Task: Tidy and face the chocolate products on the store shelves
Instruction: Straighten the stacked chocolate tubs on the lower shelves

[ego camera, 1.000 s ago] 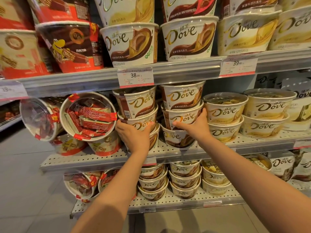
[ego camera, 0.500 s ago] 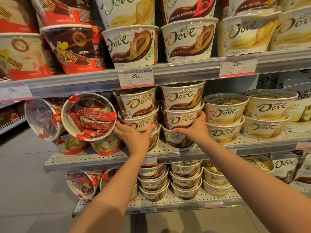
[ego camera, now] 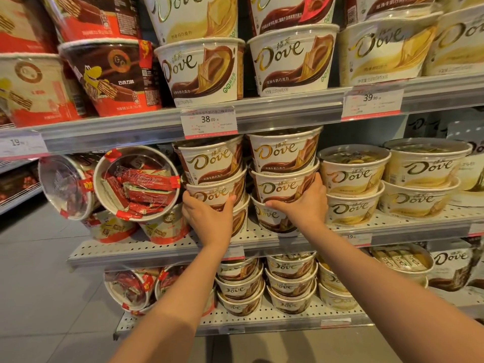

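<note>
Head view is showing the left hand (ego camera: 209, 216) spreading wide, fingers and thumb pressing around the front of the left stack of Dove tubs (ego camera: 214, 176) at the seam between its middle and bottom tubs. The right hand (ego camera: 303, 203) is likewise splaying open, cupping the right stack (ego camera: 284, 174) at the same seam, thumb pointing inward. Neither hand is lifting a tub clear; both are bracing against the tub walls. The two stacks are standing upright side by side on the middle shelf (ego camera: 167, 248), each directly ahead of its own hand, logos already facing outward. Squaring them likely calls for a push straight back or a slight twist about each stack's vertical axis. Tipped wafer tubs (ego camera: 136, 183) are leaning just to the left.
</note>
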A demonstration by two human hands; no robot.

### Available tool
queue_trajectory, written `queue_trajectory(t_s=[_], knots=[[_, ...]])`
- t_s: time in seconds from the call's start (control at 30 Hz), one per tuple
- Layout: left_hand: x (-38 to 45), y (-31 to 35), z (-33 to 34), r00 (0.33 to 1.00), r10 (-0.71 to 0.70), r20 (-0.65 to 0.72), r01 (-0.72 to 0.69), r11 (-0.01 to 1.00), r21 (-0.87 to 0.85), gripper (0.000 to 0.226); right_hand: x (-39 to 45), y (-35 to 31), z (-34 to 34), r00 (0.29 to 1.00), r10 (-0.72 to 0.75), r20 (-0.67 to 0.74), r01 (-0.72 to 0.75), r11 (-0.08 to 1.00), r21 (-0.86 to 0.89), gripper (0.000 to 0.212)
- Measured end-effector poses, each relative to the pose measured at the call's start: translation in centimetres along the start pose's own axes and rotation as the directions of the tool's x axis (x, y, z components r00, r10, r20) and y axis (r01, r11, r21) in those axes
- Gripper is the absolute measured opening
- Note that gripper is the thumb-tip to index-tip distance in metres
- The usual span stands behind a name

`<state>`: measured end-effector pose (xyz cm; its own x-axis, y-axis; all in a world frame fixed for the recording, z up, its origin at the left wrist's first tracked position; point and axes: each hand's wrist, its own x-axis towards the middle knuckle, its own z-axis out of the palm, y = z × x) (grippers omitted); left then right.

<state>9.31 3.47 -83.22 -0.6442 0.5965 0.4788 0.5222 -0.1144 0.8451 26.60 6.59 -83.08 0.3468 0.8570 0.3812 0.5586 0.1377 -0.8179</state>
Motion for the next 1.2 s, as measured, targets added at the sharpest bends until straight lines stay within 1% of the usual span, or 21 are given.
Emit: queue_trajectory(t_s=[0.07, 0.2, 0.3, 0.4, 0.57, 0.77, 0.93, 1.03, 1.1, 1.2], knots=[[0.0, 0.1, 0.1, 1.0, 0.001, 0.016, -0.001, 1.0, -0.002, 0.107, -0.2, -0.4, -0.1, 1.0, 0.023, -0.009, -0.023, 0.999, -0.036, 0.137], [0.4, 1.1, 0.5, 0.997, -0.076, -0.007, 0.077, 0.996, 0.037, 0.122, 0.0, -0.4, -0.2, 0.999, 0.039, 0.006, -0.039, 0.998, -0.058, 0.137], [0.4, 1.1, 0.6, 0.996, -0.069, -0.051, 0.072, 0.995, 0.07, 0.118, 0.0, -0.2, -0.1, 1.0, 0.018, 0.021, -0.017, 0.999, -0.045, 0.136], [0.2, 0.8, 0.6, 0.998, -0.031, -0.049, 0.035, 0.997, 0.073, 0.113, -0.2, 0.2, 0.0, 0.999, -0.014, 0.032, 0.015, 1.0, -0.018, 0.137], [0.4, 0.0, 0.1, 1.0, -0.004, -0.009, 0.004, 0.998, 0.059, 0.113, -0.3, 0.5, -0.2, 0.999, -0.021, 0.027, 0.02, 1.0, 0.01, 0.138], [0.3, -0.4, 0.0, 0.999, 0.021, 0.049, -0.022, 0.999, 0.033, 0.11, -0.1, 0.6, -0.3, 0.999, -0.049, 0.006, 0.049, 0.999, 0.021, 0.131], [0.3, -0.1, 0.1, 0.995, 0.021, 0.101, -0.027, 0.998, 0.061, 0.111, -0.3, 0.2, -0.4, 0.999, -0.029, 0.037, 0.03, 0.999, -0.014, 0.131], [0.2, 0.0, 0.0, 0.992, 0.005, 0.126, -0.015, 0.997, 0.075, 0.115, -0.3, -0.1, -0.9, 0.996, -0.01, 0.094, 0.013, 1.0, -0.021, 0.133], [0.4, 0.2, 0.0, 0.995, -0.023, 0.097, 0.014, 0.996, 0.09, 0.123, -0.1, 0.0, -1.3, 0.99, -0.019, 0.141, 0.019, 1.0, 0.005, 0.132], [0.5, 0.9, 0.3, 0.995, -0.087, 0.041, 0.083, 0.993, 0.089, 0.13, 0.1, 0.2, -2.0, 0.987, -0.061, 0.148, 0.054, 0.997, 0.048, 0.117]])
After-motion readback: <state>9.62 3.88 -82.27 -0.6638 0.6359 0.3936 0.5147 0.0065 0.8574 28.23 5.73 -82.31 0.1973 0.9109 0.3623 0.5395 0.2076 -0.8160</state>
